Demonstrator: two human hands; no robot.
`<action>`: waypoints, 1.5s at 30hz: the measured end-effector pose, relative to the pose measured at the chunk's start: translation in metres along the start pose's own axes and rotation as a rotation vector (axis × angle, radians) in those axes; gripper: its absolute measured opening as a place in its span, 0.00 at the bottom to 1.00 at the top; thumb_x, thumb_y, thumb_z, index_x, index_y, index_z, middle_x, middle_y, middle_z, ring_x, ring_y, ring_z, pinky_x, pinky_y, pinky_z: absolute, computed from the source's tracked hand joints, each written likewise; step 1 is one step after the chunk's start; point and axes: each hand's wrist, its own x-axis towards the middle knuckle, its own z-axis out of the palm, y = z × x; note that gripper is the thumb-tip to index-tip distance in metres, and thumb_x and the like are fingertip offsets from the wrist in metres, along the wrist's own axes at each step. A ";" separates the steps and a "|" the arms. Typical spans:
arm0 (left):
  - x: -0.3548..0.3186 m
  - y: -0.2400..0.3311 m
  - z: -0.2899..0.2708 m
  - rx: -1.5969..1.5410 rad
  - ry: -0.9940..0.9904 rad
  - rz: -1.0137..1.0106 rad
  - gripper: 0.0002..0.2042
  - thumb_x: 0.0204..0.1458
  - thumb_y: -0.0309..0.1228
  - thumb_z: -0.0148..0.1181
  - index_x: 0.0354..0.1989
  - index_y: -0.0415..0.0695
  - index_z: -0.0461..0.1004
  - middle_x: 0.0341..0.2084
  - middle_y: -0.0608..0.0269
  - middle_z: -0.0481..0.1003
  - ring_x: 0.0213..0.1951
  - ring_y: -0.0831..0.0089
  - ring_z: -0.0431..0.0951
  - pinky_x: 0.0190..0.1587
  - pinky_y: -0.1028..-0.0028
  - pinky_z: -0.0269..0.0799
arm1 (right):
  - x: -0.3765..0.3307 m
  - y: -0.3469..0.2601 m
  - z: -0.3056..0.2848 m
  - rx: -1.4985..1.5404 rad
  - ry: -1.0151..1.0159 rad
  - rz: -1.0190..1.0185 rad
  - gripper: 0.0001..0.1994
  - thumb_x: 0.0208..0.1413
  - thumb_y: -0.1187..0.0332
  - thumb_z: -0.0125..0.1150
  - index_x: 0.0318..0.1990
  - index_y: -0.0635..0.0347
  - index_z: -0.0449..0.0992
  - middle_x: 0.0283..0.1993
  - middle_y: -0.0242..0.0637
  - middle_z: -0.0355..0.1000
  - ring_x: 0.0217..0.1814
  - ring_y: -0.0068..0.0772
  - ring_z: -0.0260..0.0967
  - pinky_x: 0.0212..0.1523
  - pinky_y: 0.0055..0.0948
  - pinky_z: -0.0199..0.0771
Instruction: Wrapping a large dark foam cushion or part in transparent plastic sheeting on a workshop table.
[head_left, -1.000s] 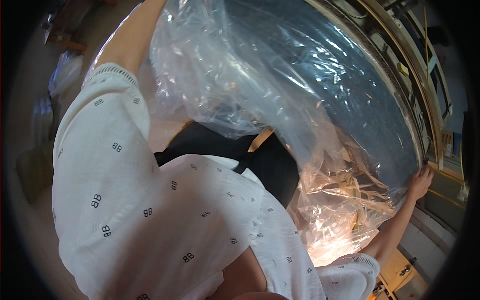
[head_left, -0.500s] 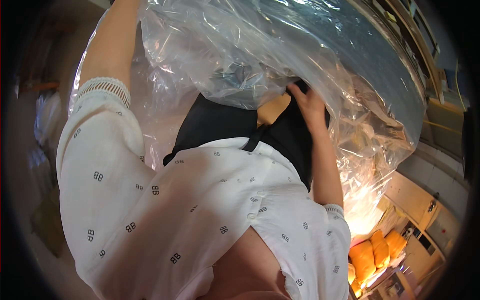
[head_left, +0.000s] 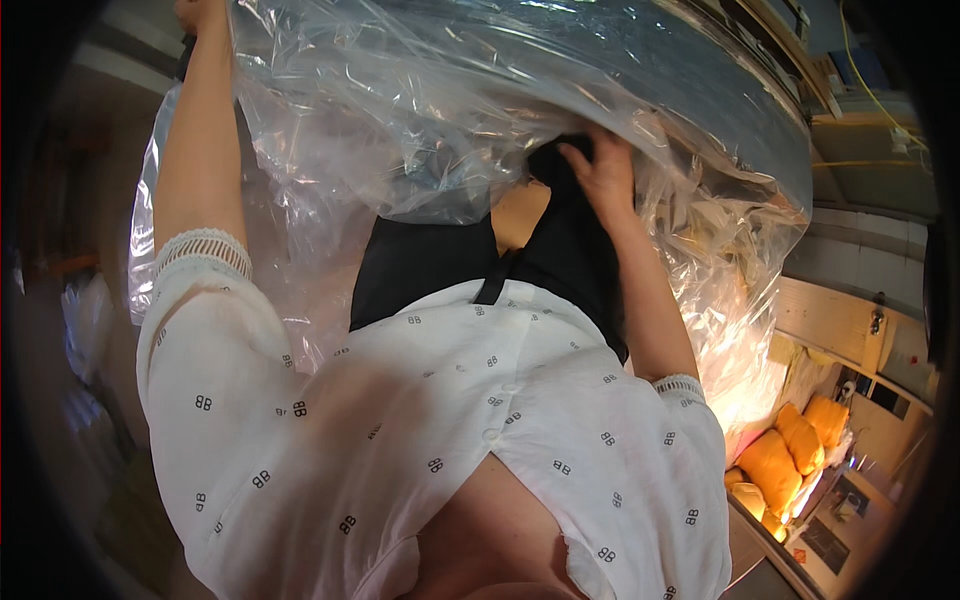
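Reaching up toward twelve o'clock, the left hand [head_left: 197, 14] sits at the very top edge of the head view, with its arm stretched along the left side of a large clear plastic sheet [head_left: 480, 100]. That hand is cut off by the rim, so I cannot tell whether it is clenched on the sheet's edge or only lying against it, though it looks closed. The sheet billows across the whole upper half, from eleven o'clock round to three o'clock, crinkled and glossy, and hangs down in front of the person's body. The right hand [head_left: 600, 175] is at about one o'clock from centre, fingers curled and gripping the top of a black garment [head_left: 430, 265], right where the plastic drapes over it. The black garment hangs near centre, touching the plastic above and the person's white patterned blouse [head_left: 430, 430] below. Yellow cushions [head_left: 790, 450] lie well apart at four o'clock, beside a pale wooden bench [head_left: 830, 320].
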 end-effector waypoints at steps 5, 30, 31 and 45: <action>-0.054 0.046 -0.011 -0.056 -0.120 0.042 0.13 0.47 0.39 0.49 0.33 0.44 0.76 0.32 0.52 0.75 0.37 0.53 0.74 0.41 0.62 0.68 | -0.018 -0.025 -0.017 0.214 -0.186 0.085 0.09 0.52 0.66 0.50 0.36 0.59 0.72 0.26 0.47 0.68 0.27 0.51 0.65 0.30 0.38 0.66; -0.090 0.066 -0.033 -0.597 -0.384 -0.008 0.09 0.55 0.30 0.45 0.38 0.38 0.69 0.31 0.63 0.69 0.30 0.76 0.69 0.32 0.78 0.65 | -0.062 0.087 -0.314 0.121 1.005 0.290 0.10 0.53 0.67 0.55 0.40 0.60 0.69 0.37 0.34 0.67 0.33 0.21 0.65 0.32 0.19 0.66; -0.099 0.078 -0.034 -0.486 -0.392 0.095 0.10 0.55 0.30 0.45 0.38 0.37 0.68 0.31 0.62 0.69 0.32 0.75 0.69 0.35 0.77 0.65 | -0.051 0.048 -0.376 0.181 1.220 0.272 0.11 0.54 0.63 0.53 0.37 0.61 0.69 0.35 0.35 0.67 0.30 0.22 0.67 0.28 0.20 0.67; -0.084 0.048 -0.015 -0.159 -0.307 0.271 0.13 0.53 0.33 0.46 0.37 0.34 0.69 0.35 0.52 0.71 0.37 0.61 0.71 0.43 0.69 0.64 | -0.105 0.070 -0.272 1.011 0.730 0.574 0.13 0.57 0.57 0.47 0.43 0.53 0.68 0.37 0.27 0.65 0.37 0.20 0.63 0.38 0.20 0.65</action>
